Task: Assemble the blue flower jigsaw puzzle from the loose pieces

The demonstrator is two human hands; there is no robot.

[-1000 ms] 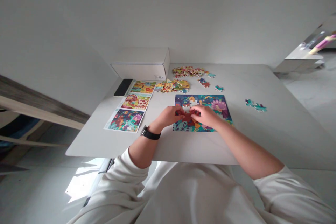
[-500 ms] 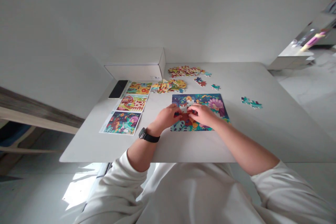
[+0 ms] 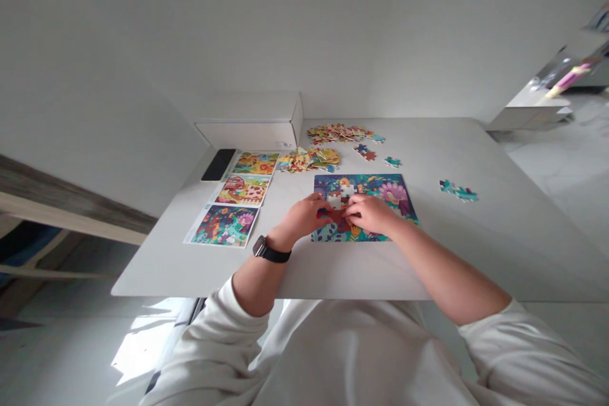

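Observation:
A mostly assembled jigsaw puzzle (image 3: pixel 371 184) lies flat on the table, with dark blue, teal and purple artwork. A pale gap shows in its left half. My left hand (image 3: pixel 307 217) rests on the puzzle's left part, thumb and index finger apart. Beside it, my right hand (image 3: pixel 368 213) bends its fingers in a pinch over a brown puzzle piece (image 3: pixel 339 218) below the gap. The fingers partly cover that piece, so its outline is unclear. Loose teal pieces (image 3: pixel 459 191) lie to the right of the puzzle.
Behind the puzzle are two heaps of pieces, one reddish (image 3: pixel 339 133) and one yellow (image 3: pixel 309 158). A brown-blue piece (image 3: pixel 365 152) and a teal piece (image 3: pixel 392 162) lie apart. Picture sheets (image 3: pixel 223 225), a phone (image 3: pixel 219 165) and a white box (image 3: pixel 247 134) stand at left.
The whole view has shifted slightly downward. My right fingers have drawn in a little over the brown area, while my left hand stays at the puzzle's left part.

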